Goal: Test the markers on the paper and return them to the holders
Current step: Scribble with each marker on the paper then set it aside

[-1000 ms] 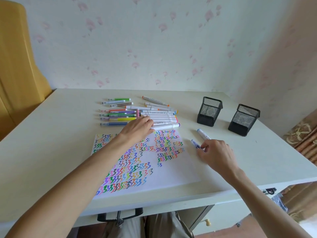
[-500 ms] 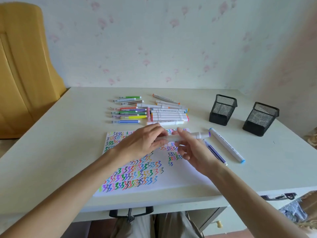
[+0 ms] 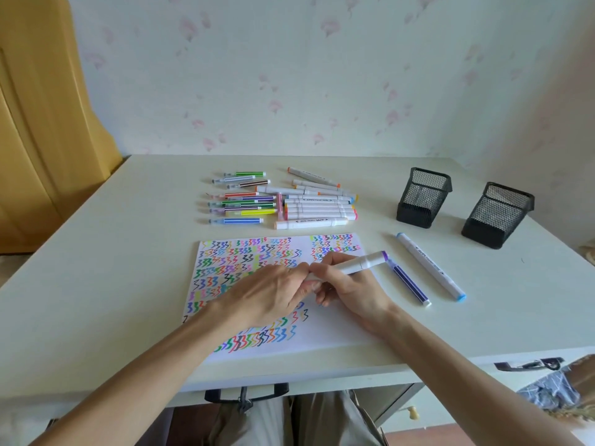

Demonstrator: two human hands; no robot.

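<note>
Over the scribble-covered paper, both hands meet on a white marker with a purple end. My right hand grips its barrel. My left hand pinches the marker's near end, which the fingers hide. Behind the paper lie several thin coloured markers and several thick white markers. A purple thin marker and a white marker with blue caps lie right of the paper. Two black mesh holders stand at the back right.
The white desk meets a floral-papered wall at the back. A yellow wooden cabinet stands to the left. My knees show under the desk's front edge, and black straps hang there.
My left hand took a white marker from the pile and brought it over the paper. My right hand left the markers on the right and now grips this one.
</note>
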